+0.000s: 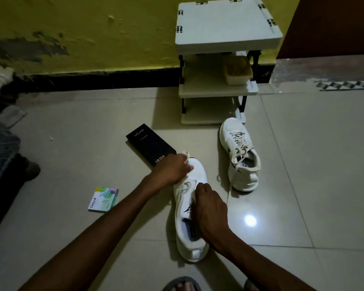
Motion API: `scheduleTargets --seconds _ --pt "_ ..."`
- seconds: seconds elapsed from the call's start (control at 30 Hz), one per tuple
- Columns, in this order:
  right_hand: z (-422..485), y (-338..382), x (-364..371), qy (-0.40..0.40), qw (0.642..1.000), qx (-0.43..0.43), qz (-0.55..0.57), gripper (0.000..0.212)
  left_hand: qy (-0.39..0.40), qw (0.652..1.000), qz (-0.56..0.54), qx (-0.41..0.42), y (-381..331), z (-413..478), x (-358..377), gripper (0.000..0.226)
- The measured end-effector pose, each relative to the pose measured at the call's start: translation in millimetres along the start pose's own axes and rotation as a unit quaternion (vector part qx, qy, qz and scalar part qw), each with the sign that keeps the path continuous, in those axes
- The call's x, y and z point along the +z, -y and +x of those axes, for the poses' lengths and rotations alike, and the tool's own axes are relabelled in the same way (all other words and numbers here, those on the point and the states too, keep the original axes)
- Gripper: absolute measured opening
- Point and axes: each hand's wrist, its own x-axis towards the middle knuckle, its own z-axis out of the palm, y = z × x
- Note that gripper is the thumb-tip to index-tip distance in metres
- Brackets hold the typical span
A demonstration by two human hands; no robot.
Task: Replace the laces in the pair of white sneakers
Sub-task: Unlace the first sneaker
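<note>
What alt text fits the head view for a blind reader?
Both hands hold the near white sneaker on the tiled floor: left hand at its toe, right hand at its midfoot. The second sneaker, laced, stands farther right, by a white shelf rack.

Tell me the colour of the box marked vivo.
The box is black with pale lettering, seen in the head view.

A: The floor [303,164]?
B: Glossy smooth tile, mirroring a light.
A: The wall [93,28]?
B: Matt yellow paint, rough, flaking.
A: The near sneaker [181,206], the rack [227,24]?
B: Smooth matt white upper; smooth white plastic.
</note>
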Motion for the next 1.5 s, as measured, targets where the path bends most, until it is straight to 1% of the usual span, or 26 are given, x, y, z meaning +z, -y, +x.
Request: scheduleTargets --seconds 0.07,0.17,0.2,0.27,0.37,0.5,0.57,0.63,0.7,0.77,0.83,0.87,0.93,1.0,1.07,1.1,1.13,1.2,1.23,1.3,1.33,1.37,1.4,1.43,1.47,1.5 --pt "-0.1 0.2 -0.2 -0.002 1.0 -0.001 0.007 0.052 0.011 0.993 0.117 0.008 1.8 -8.2 13.2 0.043" --pt "-0.8 0.9 0.4 -0.011 0.999 -0.003 0.031 0.055 -0.024 0.97 0.242 0.029 -1.3 -14.8 24.4 0.069" --pt "-0.8 1.0 0.5 -0.014 0.999 -0.002 0.035 0.052 -0.025 0.96 0.277 0.026 -2.2 -15.3 24.9 0.07" --pt "-1.3 1.2 0.5 -0.018 0.999 0.002 0.031 0.048 0.001 0.948 0.318 0.028 -3.0 -15.6 22.9 0.059" --pt "-1.6 1.8 0.3 -0.021 1.0 0.004 0.022 0.046 0.032 0.951 0.305 0.047 -4.8 -17.1 18.8 0.038" --pt "-1.1 2.1 -2.2 -0.007 1.0 0.0 0.01 0.047 0.008 0.958 0.281 0.056 -8.8 -17.7 6.3 0.032" --pt "-1.0 1.7 -3.5 -0.002 1.0 0.003 0.003 0.05 0.018 0.964 0.259 0.049 -11.9 -17.5 -4.5 0.032" --pt "-1.3 1.6 -3.4 -0.003 1.0 0.006 0.01 0.05 0.063 0.961 0.263 0.052 -11.8 -17.0 -12.2 0.041" --pt "-1.4 1.9 -3.8 -0.003 1.0 0.009 0.023 0.046 0.137 0.947 0.284 0.058 -10.1 -17.9 -15.0 0.055" --pt "-1.3 2.3 -5.1 -0.007 1.0 0.012 0.026 0.042 0.197 0.939 0.274 0.061 -6.6 -18.3 -13.4 0.058" --pt "-0.8 2.2 -4.7 -0.008 1.0 0.013 0.026 0.044 0.225 0.948 0.214 0.073 -3.1 -18.9 -13.7 0.049" --pt "-0.7 2.1 -4.0 -0.006 1.0 0.013 0.025 0.046 0.231 0.958 0.147 0.08 -2.6 -20.6 -15.8 0.043" --pt "0.0 1.7 -2.1 -0.004 1.0 0.015 0.018 0.048 0.229 0.968 -0.053 0.084 -5.7 -25.9 -24.3 0.041" --pt "0.9 1.8 -0.8 0.005 1.0 0.015 0.003 0.052 0.202 0.943 -0.25 0.088 -16.0 -34.0 -41.9 0.043" --pt "1.2 1.8 0.2 0.014 1.0 0.01 -0.007 0.06 0.17 0.894 -0.401 0.111 -31.0 -39.9 -64.4 0.043" --pt "1.4 1.7 0.7 0.013 1.0 0.007 -0.007 0.062 0.149 0.873 -0.448 0.124 -39.2 -41.3 -76.6 0.043" --pt "1.0 1.7 1.1 0.012 1.0 0.006 -0.006 0.061 0.116 0.872 -0.457 0.135 -47.1 -41.0 -88.3 0.044" --pt "0.2 0.9 1.5 0.006 1.0 0.006 -0.003 0.056 0.054 0.905 -0.398 0.142 -57.4 -35.3 -103.2 0.044" --pt "-0.3 1.0 1.5 0.003 1.0 0.005 -0.004 0.052 0.05 0.921 -0.364 0.128 -57.1 -31.8 -105.4 0.043" --pt "-0.9 0.6 1.5 0.0 1.0 0.005 -0.004 0.05 0.082 0.953 -0.276 0.094 -49.4 -25.2 -99.9 0.04" --pt "-1.0 0.6 1.5 0.0 1.0 0.004 -0.005 0.051 0.09 0.974 -0.189 0.087 -42.6 -22.6 -92.5 0.038" --pt "-0.9 0.8 1.9 -0.002 1.0 0.003 -0.004 0.052 0.083 0.991 -0.067 0.084 -35.0 -19.5 -83.3 0.037" --pt "-0.4 0.7 1.9 -0.005 1.0 0.004 -0.002 0.053 0.07 0.992 0.064 0.078 -29.3 -16.7 -73.1 0.036" --pt "0.3 0.4 2.3 -0.006 1.0 0.004 -0.001 0.055 0.062 0.981 0.171 0.067 -24.9 -16.7 -62.3 0.037" --pt "0.5 0.3 2.7 -0.003 1.0 0.007 -0.003 0.057 0.064 0.969 0.232 0.052 -21.0 -17.1 -50.8 0.041" --pt "1.0 0.3 2.8 0.0 1.0 0.009 -0.004 0.059 0.077 0.963 0.254 0.035 -16.2 -16.0 -39.1 0.046"
